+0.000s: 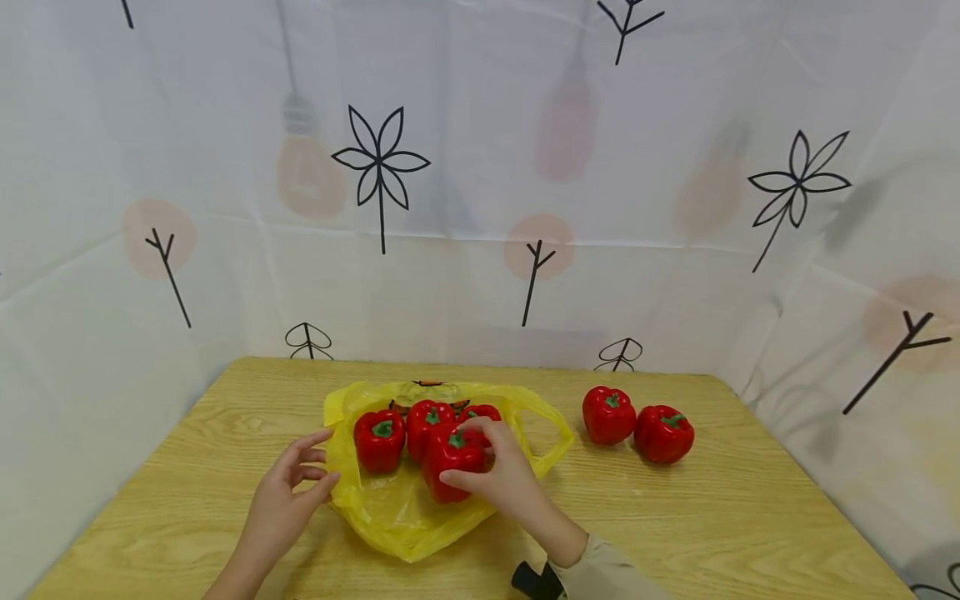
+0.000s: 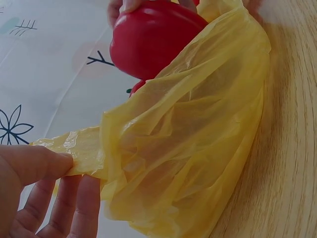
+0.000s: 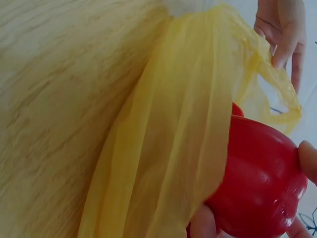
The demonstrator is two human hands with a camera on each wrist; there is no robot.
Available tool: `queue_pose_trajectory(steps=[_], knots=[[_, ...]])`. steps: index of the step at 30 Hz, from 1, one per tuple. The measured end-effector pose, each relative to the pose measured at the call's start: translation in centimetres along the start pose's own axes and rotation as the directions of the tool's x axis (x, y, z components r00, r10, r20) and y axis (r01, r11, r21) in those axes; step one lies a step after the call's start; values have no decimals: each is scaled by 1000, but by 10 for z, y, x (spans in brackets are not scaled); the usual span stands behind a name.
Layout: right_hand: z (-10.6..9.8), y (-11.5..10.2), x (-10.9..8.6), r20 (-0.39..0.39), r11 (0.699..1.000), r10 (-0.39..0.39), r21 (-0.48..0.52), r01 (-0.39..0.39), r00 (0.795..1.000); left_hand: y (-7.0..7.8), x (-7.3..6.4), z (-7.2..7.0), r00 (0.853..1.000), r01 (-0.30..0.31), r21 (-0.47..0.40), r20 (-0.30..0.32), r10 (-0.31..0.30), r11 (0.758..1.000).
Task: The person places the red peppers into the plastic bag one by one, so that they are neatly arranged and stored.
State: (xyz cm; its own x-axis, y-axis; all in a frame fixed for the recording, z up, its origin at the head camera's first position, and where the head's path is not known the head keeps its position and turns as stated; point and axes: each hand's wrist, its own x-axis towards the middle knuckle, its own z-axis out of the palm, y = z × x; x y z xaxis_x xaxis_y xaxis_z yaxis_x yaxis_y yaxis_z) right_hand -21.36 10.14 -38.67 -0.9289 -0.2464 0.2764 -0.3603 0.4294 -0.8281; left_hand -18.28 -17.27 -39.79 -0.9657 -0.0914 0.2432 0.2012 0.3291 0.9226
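With my right hand (image 1: 502, 467) I am holding a pepper (image 1: 448, 473) at the near side of the bag (image 1: 397, 533), thumb on one side and fingers on the other, its green stem showing. It is sitting partly below the yellow rim; whether its base is resting on the bottom, I can't quite tell. My left hand (image 1: 296, 475) is pinching the bag's left edge between thumb and fingers (image 2: 86, 203). Three more peppers are lying inside, one at the left (image 1: 378, 443), one in the middle (image 1: 429, 419), one behind my right fingers (image 1: 480, 412). On the desk (image 1: 675, 525), right of the bag, two loose peppers are resting side by side, the left one (image 1: 607, 415) just beside the right one (image 1: 663, 435).
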Motion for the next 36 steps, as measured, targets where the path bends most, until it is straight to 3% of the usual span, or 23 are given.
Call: queue_pose_trajectory(steps=[8,20,26,36], knots=[[17,-3,2,52,1000,12,11,-13,999,-1,2,1,1000,14,3,3,-14,1000],[42,-8,0,48,997,37,-70,-34,998,-4,1,3,1000,-15,2,3,15,1000],[51,-13,1,56,995,45,-88,-40,997,-6,1,2,1000,-1,1,10,1,1000],[57,-14,1,187,997,10,67,-23,982,-5,0,2,1000,1,-1,18,-1,1000]])
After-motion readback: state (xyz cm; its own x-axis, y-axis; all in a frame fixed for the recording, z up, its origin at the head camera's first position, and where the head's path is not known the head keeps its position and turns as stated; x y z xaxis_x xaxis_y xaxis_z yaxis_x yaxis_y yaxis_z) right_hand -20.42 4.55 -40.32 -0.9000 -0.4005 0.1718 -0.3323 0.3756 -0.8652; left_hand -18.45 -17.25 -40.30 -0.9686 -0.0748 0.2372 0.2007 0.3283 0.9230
